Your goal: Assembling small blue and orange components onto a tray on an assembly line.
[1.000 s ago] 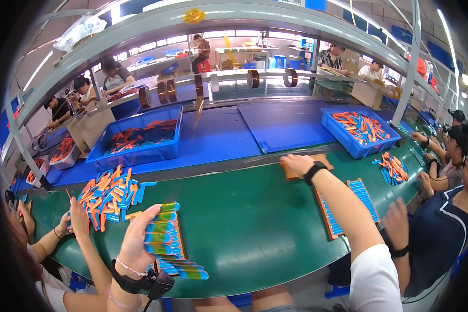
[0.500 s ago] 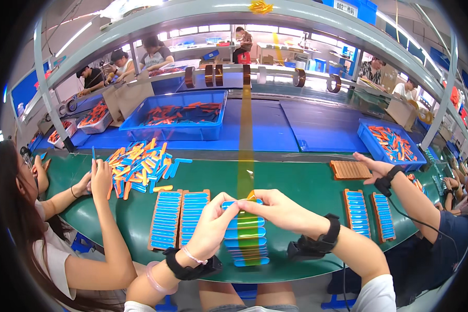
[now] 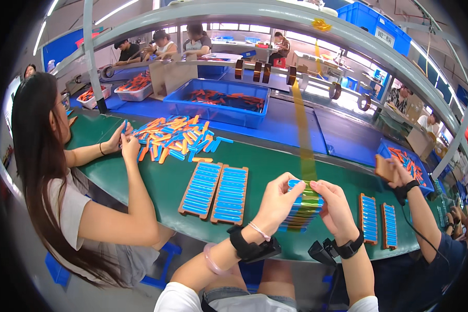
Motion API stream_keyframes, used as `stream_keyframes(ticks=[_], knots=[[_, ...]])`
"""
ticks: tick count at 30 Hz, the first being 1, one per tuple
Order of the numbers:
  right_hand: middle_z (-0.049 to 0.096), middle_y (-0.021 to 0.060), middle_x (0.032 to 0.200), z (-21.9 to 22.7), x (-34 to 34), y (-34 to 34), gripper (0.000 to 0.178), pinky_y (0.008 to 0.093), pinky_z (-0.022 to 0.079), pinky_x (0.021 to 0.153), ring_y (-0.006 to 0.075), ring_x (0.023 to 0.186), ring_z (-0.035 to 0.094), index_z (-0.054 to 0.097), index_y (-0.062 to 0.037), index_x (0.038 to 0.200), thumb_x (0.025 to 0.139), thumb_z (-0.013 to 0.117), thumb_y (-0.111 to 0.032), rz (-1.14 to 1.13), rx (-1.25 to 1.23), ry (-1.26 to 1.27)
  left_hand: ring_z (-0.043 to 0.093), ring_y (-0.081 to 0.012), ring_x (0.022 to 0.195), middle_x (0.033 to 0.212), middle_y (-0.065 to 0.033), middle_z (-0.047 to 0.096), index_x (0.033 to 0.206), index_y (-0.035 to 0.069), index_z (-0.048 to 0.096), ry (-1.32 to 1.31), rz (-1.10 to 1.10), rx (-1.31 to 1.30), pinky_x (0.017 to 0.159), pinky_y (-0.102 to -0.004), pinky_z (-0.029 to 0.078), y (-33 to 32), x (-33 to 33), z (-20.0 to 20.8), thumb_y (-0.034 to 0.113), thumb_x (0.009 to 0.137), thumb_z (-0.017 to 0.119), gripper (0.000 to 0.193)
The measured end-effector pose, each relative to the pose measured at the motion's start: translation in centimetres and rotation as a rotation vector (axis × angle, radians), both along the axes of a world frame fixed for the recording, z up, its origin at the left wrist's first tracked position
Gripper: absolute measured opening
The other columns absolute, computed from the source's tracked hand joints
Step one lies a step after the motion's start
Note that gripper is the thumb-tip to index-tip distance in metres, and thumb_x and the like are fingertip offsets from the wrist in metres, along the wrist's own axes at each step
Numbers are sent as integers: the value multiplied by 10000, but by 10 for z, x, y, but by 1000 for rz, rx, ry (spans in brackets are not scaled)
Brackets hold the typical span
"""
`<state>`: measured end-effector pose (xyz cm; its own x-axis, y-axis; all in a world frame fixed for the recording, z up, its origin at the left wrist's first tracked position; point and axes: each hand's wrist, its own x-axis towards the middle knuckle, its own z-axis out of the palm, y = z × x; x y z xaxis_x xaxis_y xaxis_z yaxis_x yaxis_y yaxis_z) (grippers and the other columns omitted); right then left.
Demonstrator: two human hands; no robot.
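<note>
Between my two hands hangs a row of flat blue strips (image 3: 295,217), joined by a band of translucent amber tape (image 3: 307,140). The tape runs up from a roll (image 3: 291,76) on the rail. My left hand (image 3: 280,202) pinches the top strip at its left end, thumb on the strip. Opposite it, my right hand (image 3: 335,204) grips the top right edge beside the tape, thumb and fingers pressed together. The lower strips hang close together just over the green table; the fingers behind them are hidden.
Left of my hands lie two brown trays (image 3: 196,213) of blue strips, with two more trays (image 3: 368,218) to the right. A loose pile of blue and orange strips (image 3: 177,136) lies near a co-worker at left. Another co-worker's hand (image 3: 399,174) holds a brown block at right.
My view has swung left and the scene shifted right. The hanging strips now sit closer together, and my right hand has moved down their right edge. The right co-worker has lifted the brown block.
</note>
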<state>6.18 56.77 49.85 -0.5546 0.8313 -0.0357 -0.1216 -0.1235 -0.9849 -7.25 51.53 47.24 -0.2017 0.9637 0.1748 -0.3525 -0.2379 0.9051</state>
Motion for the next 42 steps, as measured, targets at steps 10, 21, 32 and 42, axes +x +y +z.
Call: stream_keyframes(ticks=[10, 21, 32, 42], knots=[[540, -28, 720, -97, 62, -104, 113, 165, 367, 570, 22, 649, 460, 589, 24, 830, 798, 584, -84, 18, -72, -124, 413, -6, 596, 689, 22, 497, 820, 12, 511, 309, 107, -235, 496, -174, 348, -122, 56, -68, 132, 825, 561, 130], [608, 90, 811, -86, 72, -41, 117, 230, 409, 584, 136, 664, 528, 608, 29, 825, 759, 620, -67, 537, 324, -147, 373, -301, 1005, 1076, -172, 364, 984, -14, 316, 1239, 1061, -365, 859, -361, 310, -95, -21, -88, 182, 621, 737, 589], [575, 85, 702, -103, 82, -27, 142, 237, 360, 510, 124, 563, 476, 597, 31, 821, 758, 623, -94, 622, 226, -63, 369, -309, 1014, 1107, -179, 352, 1215, -53, 207, 1054, 1219, -432, 892, -370, 310, -56, -2, -91, 125, 538, 766, 896], [588, 76, 867, -92, 100, -41, 152, 220, 429, 685, 96, 780, 534, 588, 65, 912, 772, 589, 4, 502, -50, 85, 347, -358, 981, 1203, -240, 319, 1265, -101, 130, 1164, 873, -379, 880, -430, 292, -55, 79, -82, 239, 552, 747, 1003]])
